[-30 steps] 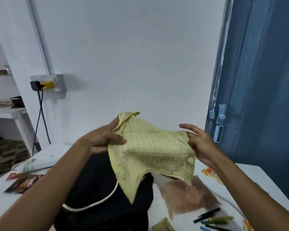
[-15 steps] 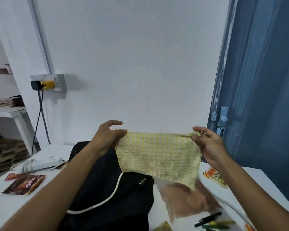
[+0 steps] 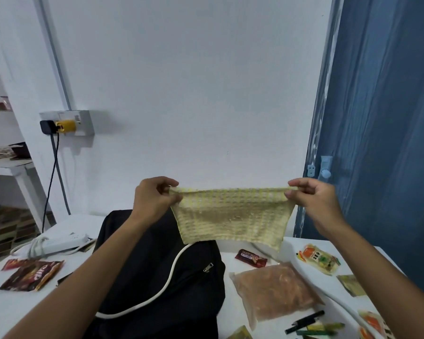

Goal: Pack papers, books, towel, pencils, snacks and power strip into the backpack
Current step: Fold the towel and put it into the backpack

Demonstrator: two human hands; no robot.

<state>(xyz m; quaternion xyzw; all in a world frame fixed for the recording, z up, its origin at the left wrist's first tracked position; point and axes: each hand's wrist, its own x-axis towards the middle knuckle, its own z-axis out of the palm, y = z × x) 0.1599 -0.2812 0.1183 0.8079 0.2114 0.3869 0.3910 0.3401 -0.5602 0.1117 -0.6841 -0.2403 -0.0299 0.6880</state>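
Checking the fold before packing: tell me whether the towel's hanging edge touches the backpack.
Cannot tell. In the head view the towel, pinched by left hand and right hand, overlaps the backpack, hiding any gap.

Left hand (image 3: 154,199): raised at mid-height, back toward the camera, fingers (image 3: 168,183) curled, pinching the left top corner of the towel (image 3: 230,214) between thumb and fingers. Left forearm: bare, running from the lower left edge up to the wrist.
Right hand (image 3: 313,200): level with the left and well apart from it, fingers curled, pinching the right top corner. Right forearm: bare, running from the lower right edge.
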